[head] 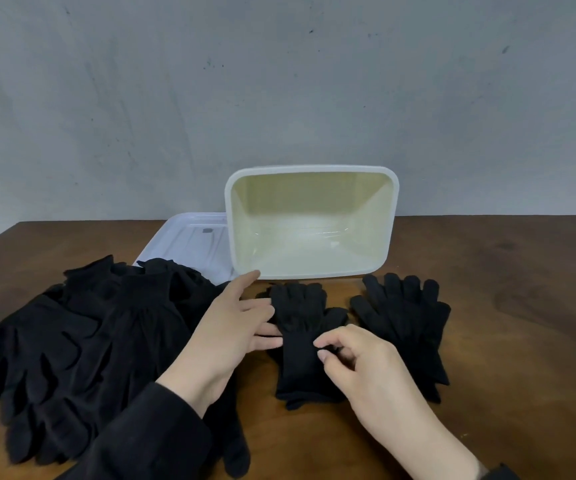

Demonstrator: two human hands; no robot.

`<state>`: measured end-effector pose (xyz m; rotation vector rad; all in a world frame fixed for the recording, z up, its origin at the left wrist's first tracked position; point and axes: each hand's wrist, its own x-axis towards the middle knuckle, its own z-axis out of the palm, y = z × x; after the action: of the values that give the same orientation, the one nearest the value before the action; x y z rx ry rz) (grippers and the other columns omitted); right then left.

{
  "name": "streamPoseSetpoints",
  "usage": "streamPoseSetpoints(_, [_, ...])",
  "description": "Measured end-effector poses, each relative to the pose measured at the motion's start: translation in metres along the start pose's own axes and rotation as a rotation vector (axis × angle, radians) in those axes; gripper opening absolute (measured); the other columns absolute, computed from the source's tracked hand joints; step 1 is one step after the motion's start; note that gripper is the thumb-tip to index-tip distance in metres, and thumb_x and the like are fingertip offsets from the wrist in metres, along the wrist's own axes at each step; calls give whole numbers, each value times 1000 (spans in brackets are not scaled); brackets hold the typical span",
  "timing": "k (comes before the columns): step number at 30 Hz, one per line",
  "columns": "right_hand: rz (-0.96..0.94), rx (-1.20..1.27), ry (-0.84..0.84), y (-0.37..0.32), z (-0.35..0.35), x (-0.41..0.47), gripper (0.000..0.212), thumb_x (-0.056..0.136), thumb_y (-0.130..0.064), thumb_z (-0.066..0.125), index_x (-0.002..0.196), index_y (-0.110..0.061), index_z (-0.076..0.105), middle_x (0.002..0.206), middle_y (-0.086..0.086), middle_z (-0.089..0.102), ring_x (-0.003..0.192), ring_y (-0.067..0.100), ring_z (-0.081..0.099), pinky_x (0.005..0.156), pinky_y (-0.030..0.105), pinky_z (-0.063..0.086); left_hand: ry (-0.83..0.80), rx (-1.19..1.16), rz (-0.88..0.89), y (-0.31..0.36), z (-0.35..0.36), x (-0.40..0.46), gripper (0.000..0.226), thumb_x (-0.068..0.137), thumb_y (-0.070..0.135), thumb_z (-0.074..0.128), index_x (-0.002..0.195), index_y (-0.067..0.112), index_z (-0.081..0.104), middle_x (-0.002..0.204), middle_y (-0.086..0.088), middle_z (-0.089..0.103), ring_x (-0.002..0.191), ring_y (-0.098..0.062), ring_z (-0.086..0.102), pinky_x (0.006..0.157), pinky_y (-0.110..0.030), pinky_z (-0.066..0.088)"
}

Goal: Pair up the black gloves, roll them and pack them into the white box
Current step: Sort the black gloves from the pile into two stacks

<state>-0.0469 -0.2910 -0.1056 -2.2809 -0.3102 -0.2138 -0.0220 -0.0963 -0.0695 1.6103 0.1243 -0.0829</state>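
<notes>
A black glove lies flat in the middle of the wooden table, fingers pointing away from me. My left hand lies on its left edge with straight fingers. My right hand pinches the glove's fabric near the palm with thumb and fingertips. Another black glove lies flat to the right. A heap of several black gloves covers the left side. The white box stands tilted toward me behind the gloves, with nothing inside.
The box's white lid lies flat behind the heap, left of the box. A grey wall rises right behind the table. Bare brown table top stretches to the right.
</notes>
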Motion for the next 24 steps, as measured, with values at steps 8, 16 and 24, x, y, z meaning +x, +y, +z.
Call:
streamPoseSetpoints(8, [-91, -18, -33, -3, -2, -2, 19, 96, -32, 62, 113, -38, 70, 85, -22, 57, 94, 2, 56, 75, 12, 47, 123, 370, 55, -9, 2, 5, 26, 95, 10, 62, 119, 18, 70, 96, -2, 69, 58, -12, 67, 61, -17, 55])
streamPoseSetpoints(16, [-237, -313, 16, 0, 0, -3, 18, 92, -46, 62, 98, -36, 75, 85, -18, 50, 83, 6, 49, 75, 24, 48, 54, 1205, 252, -11, 2, 8, 22, 93, 45, 61, 106, 30, 70, 103, 5, 64, 95, -11, 61, 75, -22, 43])
streamPoseSetpoints(24, [-316, -267, -148, 8, 10, -1, 30, 94, -51, 51, 116, -40, 68, 112, -30, 52, 109, -6, 43, 107, 23, 33, 270, 967, 519, -2, -13, -2, 13, 94, 33, 60, 103, 29, 70, 86, 12, 58, 77, -3, 52, 70, -14, 41])
